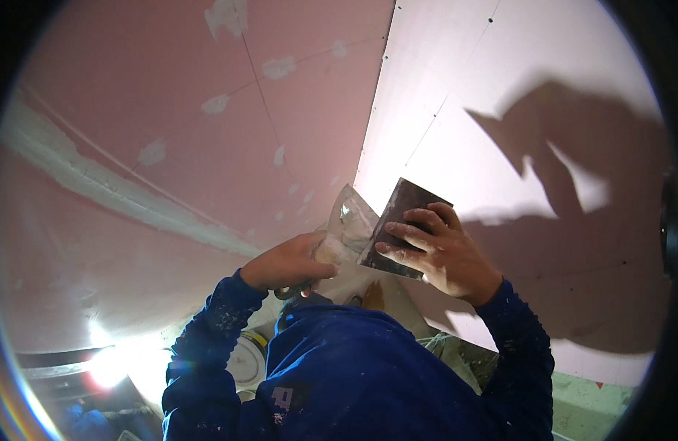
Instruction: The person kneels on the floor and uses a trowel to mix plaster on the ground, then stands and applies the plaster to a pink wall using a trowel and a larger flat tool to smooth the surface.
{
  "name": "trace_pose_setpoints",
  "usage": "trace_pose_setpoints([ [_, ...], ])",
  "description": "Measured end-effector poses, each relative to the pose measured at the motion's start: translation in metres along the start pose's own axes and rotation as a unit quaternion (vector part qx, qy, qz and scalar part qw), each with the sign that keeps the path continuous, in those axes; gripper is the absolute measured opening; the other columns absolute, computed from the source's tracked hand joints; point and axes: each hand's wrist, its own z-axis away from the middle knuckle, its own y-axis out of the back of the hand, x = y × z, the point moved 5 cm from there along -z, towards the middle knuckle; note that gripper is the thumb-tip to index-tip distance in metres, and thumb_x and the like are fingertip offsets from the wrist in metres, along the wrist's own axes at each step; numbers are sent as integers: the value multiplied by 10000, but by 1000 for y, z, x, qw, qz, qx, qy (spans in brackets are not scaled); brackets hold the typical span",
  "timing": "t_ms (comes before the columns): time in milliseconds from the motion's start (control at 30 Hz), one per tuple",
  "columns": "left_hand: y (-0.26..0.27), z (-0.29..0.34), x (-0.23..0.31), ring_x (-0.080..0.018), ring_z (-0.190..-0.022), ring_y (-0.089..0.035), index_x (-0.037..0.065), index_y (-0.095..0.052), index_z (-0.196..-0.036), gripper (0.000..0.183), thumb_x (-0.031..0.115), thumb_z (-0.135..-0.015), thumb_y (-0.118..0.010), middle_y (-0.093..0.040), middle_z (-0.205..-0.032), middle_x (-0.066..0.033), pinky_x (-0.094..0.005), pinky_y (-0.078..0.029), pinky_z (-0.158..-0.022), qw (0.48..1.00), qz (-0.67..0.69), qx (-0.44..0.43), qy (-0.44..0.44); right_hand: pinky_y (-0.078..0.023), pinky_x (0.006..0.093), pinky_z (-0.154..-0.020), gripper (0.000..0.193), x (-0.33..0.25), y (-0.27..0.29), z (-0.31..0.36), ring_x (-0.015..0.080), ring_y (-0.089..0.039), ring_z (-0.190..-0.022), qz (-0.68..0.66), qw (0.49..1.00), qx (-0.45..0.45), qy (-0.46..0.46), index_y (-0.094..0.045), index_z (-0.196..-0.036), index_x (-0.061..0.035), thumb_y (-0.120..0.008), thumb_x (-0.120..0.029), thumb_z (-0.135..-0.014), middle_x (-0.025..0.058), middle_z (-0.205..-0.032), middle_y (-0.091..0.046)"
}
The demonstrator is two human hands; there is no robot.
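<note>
Both of my hands are raised in front of my chest, close together. My left hand is closed around the handle end of a putty knife, whose flared blade points up and carries smears of whitish compound. My right hand grips a dark rectangular flat blade, with its fingers laid across the face and the thumb hidden behind. The edge of that dark blade meets or overlaps the putty knife's blade; whether they touch I cannot tell. White dust covers the fingers of both hands.
Pink boards with filled patches and a compound-covered seam rise on the left. A brightly lit board with a row of screws meets them, my shadow across its right part. Below are a round bucket and a glaring lamp.
</note>
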Motion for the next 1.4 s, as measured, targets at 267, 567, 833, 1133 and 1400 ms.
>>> trace_pose_setpoints([
  [267, 0, 20, 33, -122, -563, -591, -29, -510, -1240, 447, 166, -867, -663, -604, -782, -64, -266, -496, -484, 999, 40, 0, 15, -338, 411, -1116, 624, 12, 23, -16, 208, -513, -1207, -74, 997, -17, 11, -665, -1272, -321, -772, -122, -690, -41, -1307, -608],
  [567, 51, 105, 25, -123, -502, -552, -9, -520, -1167, 392, 114, -820, -653, -582, -796, -58, -268, -477, -428, 986, 15, 163, 17, -469, 443, -1010, 349, 21, -5, 15, 261, -590, -1147, -537, 801, 160, -213, -668, -1258, -140, -656, -101, -911, 54, -1242, -653],
  [833, 53, 176, -26, -134, -579, -603, 0, -520, -1169, 395, 66, -824, -700, -621, -856, -63, -297, -523, -514, 971, 11, 214, 109, -495, 438, -1004, 315, -61, -154, 21, 268, -634, -1115, -902, 218, 278, -248, -575, -1266, -35, -542, -182, -989, 124, -1217, -650],
  [1133, 55, 189, -50, -212, -722, -670, -9, -523, -1210, 474, 195, -833, -723, -672, -924, -114, -352, -556, -650, 979, -68, 167, 94, -558, 459, -935, 348, -22, -76, -32, 314, -682, -1008, -894, 215, 360, -155, -587, -1216, 23, -542, -169, -929, 183, -1133, -669],
  [1400, 76, 157, -92, -108, -505, -527, 73, -534, -1211, 398, 219, -870, -677, -561, -687, -31, -256, -409, -406, 977, -145, 157, -20, -564, 384, -870, 385, 45, 10, -76, 220, -659, -1029, -798, 397, 430, -144, -560, -1261, -41, -619, -207, -918, 109, -1171, -657],
])
